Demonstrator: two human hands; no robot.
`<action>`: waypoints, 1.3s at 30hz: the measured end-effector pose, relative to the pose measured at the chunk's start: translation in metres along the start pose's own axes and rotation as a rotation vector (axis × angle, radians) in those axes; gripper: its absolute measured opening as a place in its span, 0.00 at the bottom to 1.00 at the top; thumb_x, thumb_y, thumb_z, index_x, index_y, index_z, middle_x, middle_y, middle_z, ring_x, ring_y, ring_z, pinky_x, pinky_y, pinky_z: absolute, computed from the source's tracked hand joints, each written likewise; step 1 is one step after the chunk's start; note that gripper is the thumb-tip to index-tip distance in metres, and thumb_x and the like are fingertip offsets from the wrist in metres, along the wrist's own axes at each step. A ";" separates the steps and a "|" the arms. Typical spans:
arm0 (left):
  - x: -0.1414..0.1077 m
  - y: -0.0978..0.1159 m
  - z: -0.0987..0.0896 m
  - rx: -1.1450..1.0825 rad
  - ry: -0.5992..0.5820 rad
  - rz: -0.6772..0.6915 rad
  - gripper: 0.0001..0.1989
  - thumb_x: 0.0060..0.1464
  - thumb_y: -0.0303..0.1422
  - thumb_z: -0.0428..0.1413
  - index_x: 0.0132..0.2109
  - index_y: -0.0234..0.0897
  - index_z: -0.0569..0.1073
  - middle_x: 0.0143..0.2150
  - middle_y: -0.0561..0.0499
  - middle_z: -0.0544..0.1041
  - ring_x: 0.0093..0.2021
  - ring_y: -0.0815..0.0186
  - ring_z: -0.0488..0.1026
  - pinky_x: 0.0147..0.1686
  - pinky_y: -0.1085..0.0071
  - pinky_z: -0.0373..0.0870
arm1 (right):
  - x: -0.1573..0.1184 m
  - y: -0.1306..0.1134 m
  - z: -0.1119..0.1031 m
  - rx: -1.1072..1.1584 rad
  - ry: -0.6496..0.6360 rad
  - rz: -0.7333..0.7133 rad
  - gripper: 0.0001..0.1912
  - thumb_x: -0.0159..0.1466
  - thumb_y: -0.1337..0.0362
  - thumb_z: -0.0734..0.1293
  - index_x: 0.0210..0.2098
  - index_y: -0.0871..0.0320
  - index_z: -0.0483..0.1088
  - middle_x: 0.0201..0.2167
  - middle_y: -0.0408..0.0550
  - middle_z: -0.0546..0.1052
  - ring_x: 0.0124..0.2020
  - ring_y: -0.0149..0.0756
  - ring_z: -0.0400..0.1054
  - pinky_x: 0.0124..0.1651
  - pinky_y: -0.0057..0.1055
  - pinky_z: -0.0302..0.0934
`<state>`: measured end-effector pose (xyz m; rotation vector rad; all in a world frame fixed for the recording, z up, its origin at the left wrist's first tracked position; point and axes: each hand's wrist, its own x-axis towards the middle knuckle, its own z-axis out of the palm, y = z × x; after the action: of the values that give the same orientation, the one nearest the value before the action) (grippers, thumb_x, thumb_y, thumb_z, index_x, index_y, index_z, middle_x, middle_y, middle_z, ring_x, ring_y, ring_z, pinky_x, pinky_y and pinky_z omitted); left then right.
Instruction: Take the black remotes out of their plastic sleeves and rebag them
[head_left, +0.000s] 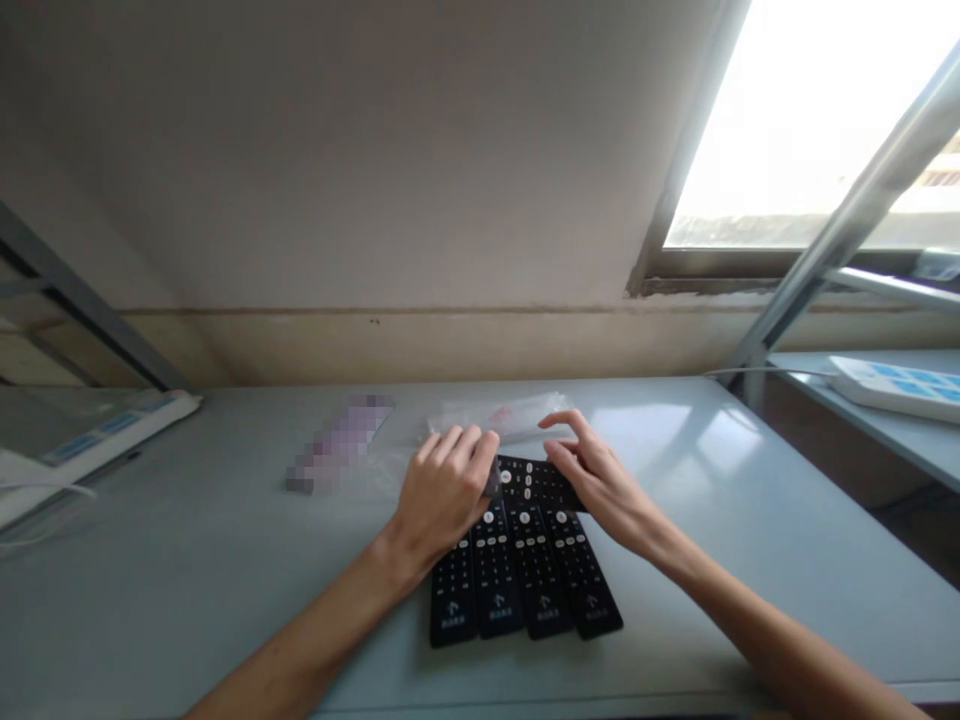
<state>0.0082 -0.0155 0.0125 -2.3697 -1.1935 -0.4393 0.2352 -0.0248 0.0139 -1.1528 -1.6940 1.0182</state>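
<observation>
A black remote control with white buttons lies sideways across the upper ends of several like remotes. Around its left end my left hand is closed, with a small dark edge showing by the thumb. At the other end is my right hand; its thumb presses on the remote, the index finger is raised and bent, and the remaining fingers are hidden. Below the hands, the row of black remote controls lies side by side on the grey table, fanned slightly, with the leftmost partly covered by my left hand.
Clear plastic bags lie just beyond the hands. A blurred purple item rests to their left. White power strips stand at the left and on the right-hand shelf. Metal frame posts rise at both sides, against the wall.
</observation>
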 end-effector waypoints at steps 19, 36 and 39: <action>-0.001 0.002 -0.004 -0.033 0.048 0.101 0.36 0.64 0.25 0.54 0.74 0.40 0.51 0.49 0.43 0.76 0.49 0.53 0.74 0.47 0.59 0.72 | -0.001 0.002 0.022 0.533 -0.081 0.022 0.18 0.67 0.52 0.73 0.49 0.52 0.66 0.39 0.46 0.81 0.39 0.39 0.78 0.47 0.42 0.75; -0.001 -0.025 -0.005 -0.017 0.013 -0.099 0.09 0.59 0.35 0.64 0.42 0.37 0.73 0.38 0.45 0.81 0.39 0.52 0.78 0.37 0.59 0.72 | 0.012 0.009 -0.001 0.601 0.215 0.021 0.19 0.65 0.50 0.74 0.34 0.55 0.64 0.32 0.40 0.72 0.34 0.32 0.70 0.41 0.33 0.69; -0.002 -0.025 -0.005 -0.026 -0.022 -0.130 0.08 0.61 0.34 0.62 0.43 0.38 0.72 0.37 0.46 0.82 0.35 0.55 0.80 0.33 0.63 0.71 | 0.010 0.007 0.001 0.526 0.213 0.020 0.17 0.63 0.51 0.75 0.37 0.55 0.67 0.34 0.42 0.73 0.36 0.34 0.69 0.43 0.33 0.67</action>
<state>-0.0138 -0.0066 0.0223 -2.3320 -1.3655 -0.4751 0.2339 -0.0133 0.0094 -0.8916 -1.1530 1.2132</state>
